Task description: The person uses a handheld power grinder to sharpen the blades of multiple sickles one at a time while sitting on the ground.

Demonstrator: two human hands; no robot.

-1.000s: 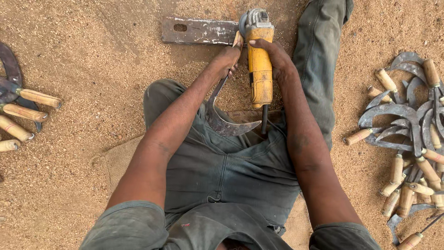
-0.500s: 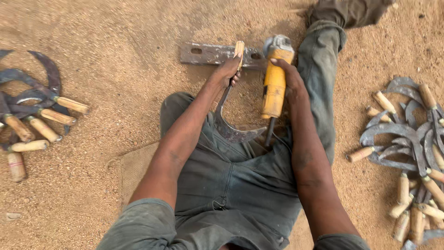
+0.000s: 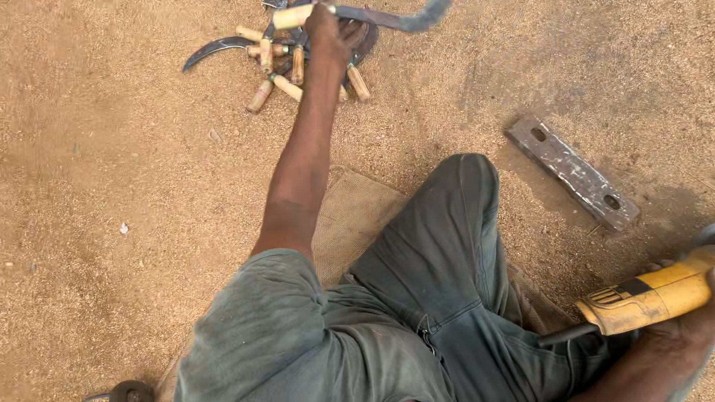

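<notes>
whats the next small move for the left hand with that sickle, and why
Probably lower and release it: the left hand holds a wooden-handled curved metal sickle right above the pile of wooden-handled sickles on the sand, while the right hand holds the yellow angle grinder aside.

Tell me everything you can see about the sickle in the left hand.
The sickle has a pale wooden handle and a dark, curved metal blade, blurred towards its tip. The left hand grips the handle, holding it roughly level above a pile of similar sickles on sandy ground. Only the hand touches it.
</notes>
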